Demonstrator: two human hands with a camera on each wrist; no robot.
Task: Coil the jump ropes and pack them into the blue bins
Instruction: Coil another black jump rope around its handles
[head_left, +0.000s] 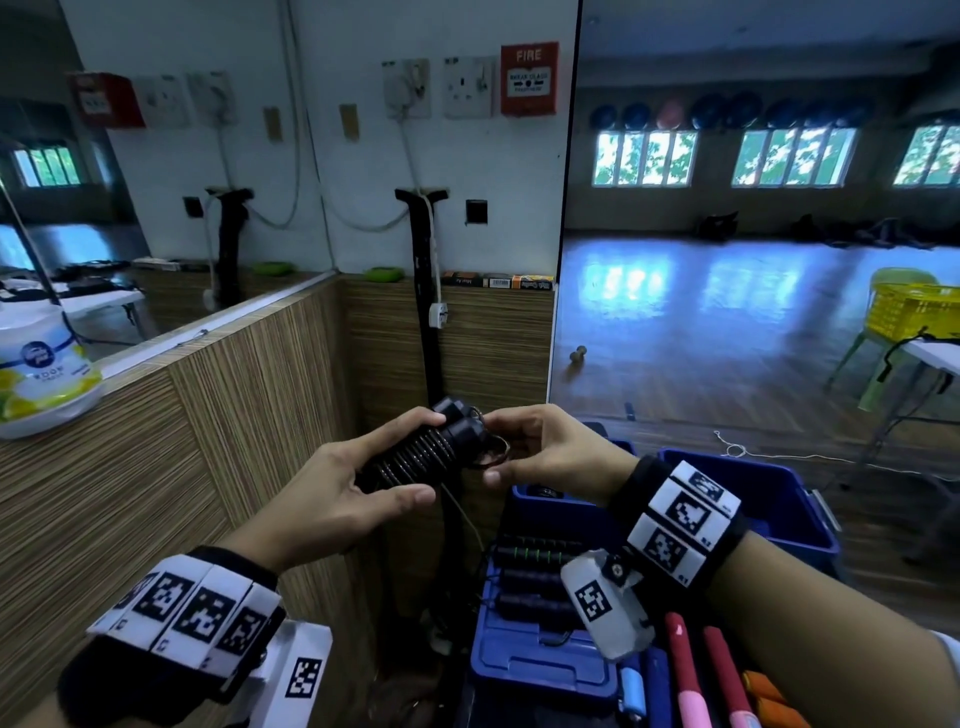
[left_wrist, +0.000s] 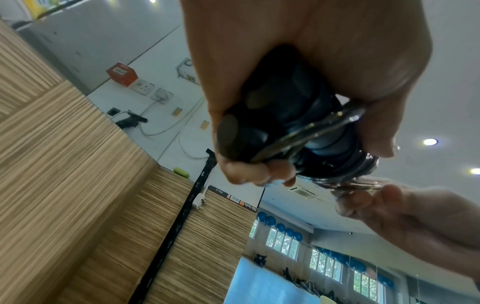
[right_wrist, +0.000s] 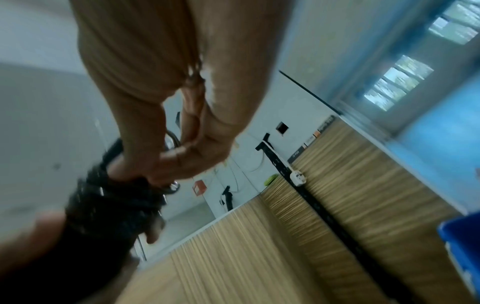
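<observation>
The left hand (head_left: 343, 488) grips the two black handles (head_left: 415, 452) of a jump rope, held side by side, with the fingers over the top and the thumb under them. In the left wrist view the fingers (left_wrist: 249, 172) curl around the handle ends, and the thin cable (left_wrist: 311, 131) is wound across the handles in several turns. The right hand (head_left: 545, 447) is just beside the left one, at the far ends of the handles. Its fingers are bent, and its thumb and fingertips pinch a loop of the cable (head_left: 496, 452) that sticks out there. In the right wrist view this pinch is blurred, but the fingers (right_wrist: 192, 150) close on the shiny cable (right_wrist: 174, 142) next to the dark bundle (right_wrist: 111, 197).

Both hands are raised in front of the wooden panel wall (head_left: 156, 441). Below the right hand, a little nearer to the person, stands a blue bin (head_left: 540, 665) with more black handles (head_left: 535, 577) lying in it. A second blue bin (head_left: 769, 499) is beyond the right wrist. Under the right forearm lie red and pink handles (head_left: 685, 675). Far to the left of the left hand, on the ledge, stands a white tub (head_left: 41, 364) with a label.
</observation>
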